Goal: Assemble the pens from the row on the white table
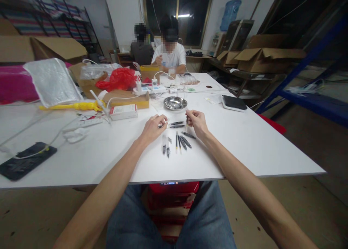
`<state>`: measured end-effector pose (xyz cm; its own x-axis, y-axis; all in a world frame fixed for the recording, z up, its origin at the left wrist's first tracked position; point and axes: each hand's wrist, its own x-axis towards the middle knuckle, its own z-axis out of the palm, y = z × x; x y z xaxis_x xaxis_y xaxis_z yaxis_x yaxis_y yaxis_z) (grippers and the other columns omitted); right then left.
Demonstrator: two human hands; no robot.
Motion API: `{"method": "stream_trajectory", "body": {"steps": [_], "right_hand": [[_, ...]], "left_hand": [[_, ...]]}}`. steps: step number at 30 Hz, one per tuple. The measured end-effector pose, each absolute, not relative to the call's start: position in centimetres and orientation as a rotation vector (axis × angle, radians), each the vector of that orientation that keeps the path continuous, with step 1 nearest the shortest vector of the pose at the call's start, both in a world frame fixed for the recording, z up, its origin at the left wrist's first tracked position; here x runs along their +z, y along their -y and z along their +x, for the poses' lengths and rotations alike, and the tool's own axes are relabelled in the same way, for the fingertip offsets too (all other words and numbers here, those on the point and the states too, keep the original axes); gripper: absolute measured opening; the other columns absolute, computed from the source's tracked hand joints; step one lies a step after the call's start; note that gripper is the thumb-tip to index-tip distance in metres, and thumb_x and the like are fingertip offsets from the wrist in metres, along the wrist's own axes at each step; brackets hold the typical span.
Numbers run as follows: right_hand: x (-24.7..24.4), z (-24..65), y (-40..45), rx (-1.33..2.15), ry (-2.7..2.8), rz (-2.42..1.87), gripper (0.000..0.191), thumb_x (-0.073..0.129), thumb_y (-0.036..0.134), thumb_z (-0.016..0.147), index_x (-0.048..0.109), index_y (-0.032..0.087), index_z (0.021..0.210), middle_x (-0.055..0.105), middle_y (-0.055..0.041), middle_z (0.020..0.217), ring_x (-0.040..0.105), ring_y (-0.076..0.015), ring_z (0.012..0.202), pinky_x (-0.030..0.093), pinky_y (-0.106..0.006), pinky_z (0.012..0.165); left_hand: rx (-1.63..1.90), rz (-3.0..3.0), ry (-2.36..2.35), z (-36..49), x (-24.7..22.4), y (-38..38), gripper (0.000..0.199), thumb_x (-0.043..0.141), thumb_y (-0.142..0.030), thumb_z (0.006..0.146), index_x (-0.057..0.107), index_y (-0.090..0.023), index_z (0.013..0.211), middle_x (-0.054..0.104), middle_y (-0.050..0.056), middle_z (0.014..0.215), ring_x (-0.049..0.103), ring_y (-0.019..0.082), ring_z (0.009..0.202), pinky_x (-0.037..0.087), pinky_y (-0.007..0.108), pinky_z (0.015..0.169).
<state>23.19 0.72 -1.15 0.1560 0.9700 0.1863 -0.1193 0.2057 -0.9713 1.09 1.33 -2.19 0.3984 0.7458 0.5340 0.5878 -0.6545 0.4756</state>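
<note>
My left hand (154,128) rests on the white table (114,162), fingers curled around a small dark and clear piece beside two dark pen parts (176,124). Pinched upright in my right hand (196,122) is a slim dark pen part (187,120). Between and below the hands lie clear barrels with dark tips (165,146), small springs (170,140), two thin refills with yellow ends (178,142) and several black barrels (185,142). A round metal dish (175,103) stands just beyond the hands, with small items in it.
A white box (123,112), cables and a power strip (149,89) lie behind on the left. A black phone-like device (25,160) is at the far left, a black and white device (234,103) at the right. A person (170,57) sits across the table.
</note>
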Motion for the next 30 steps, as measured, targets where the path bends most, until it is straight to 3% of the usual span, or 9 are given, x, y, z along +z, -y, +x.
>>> {"method": "stream_trajectory", "body": {"steps": [5,18,22,26,30], "right_hand": [[-1.1,22.7,-0.6,0.958,1.066,-0.921,0.047,0.079,0.059,0.073,0.059,0.016,0.073,0.066,-0.0027,0.064,0.067,-0.014,0.058,0.047,-0.019,0.045],[-1.2,21.7,0.2,1.02,1.214,-0.921,0.052,0.08,0.063,0.069,0.062,0.016,0.082,0.074,-0.0065,0.074,0.073,-0.0191,0.068,0.057,-0.025,0.056],[-0.9,21.2,1.0,1.118,1.409,-0.968,0.057,0.079,0.067,0.066,0.062,0.015,0.082,0.075,-0.0096,0.077,0.072,-0.0191,0.064,0.05,-0.022,0.047],[-1.1,20.9,1.5,1.053,1.459,-1.062,0.055,0.07,0.069,0.076,0.06,0.016,0.071,0.067,-0.0041,0.057,0.058,-0.0128,0.042,0.033,-0.02,0.034],[-0.7,20.4,1.6,1.105,1.473,-1.02,0.056,0.068,0.07,0.078,0.06,0.016,0.065,0.059,-0.0005,0.047,0.046,-0.0091,0.033,0.023,-0.02,0.034]], "left_hand": [[1.088,2.479,-1.168,0.9,-2.3,-1.4,0.011,0.061,-0.027,0.091,0.068,-0.022,0.099,0.068,0.002,0.084,0.062,0.021,0.091,0.044,0.035,0.089],[1.13,2.441,-1.093,1.0,-2.1,-1.3,0.016,0.06,-0.03,0.092,0.071,-0.021,0.1,0.071,0.004,0.087,0.063,0.021,0.09,0.045,0.036,0.089],[1.112,2.43,-1.119,1.1,-2.0,-1.1,0.017,0.054,-0.029,0.095,0.067,-0.02,0.099,0.069,0.005,0.091,0.063,0.02,0.088,0.047,0.032,0.084],[1.054,2.498,-1.133,1.2,-1.8,-0.6,0.022,0.043,-0.029,0.1,0.063,-0.021,0.106,0.07,0.004,0.1,0.066,0.018,0.089,0.046,0.028,0.08],[0.963,2.609,-1.125,1.7,-1.5,0.1,0.023,0.043,-0.037,0.102,0.062,-0.024,0.109,0.071,0.002,0.102,0.067,0.018,0.089,0.042,0.027,0.076]]}}
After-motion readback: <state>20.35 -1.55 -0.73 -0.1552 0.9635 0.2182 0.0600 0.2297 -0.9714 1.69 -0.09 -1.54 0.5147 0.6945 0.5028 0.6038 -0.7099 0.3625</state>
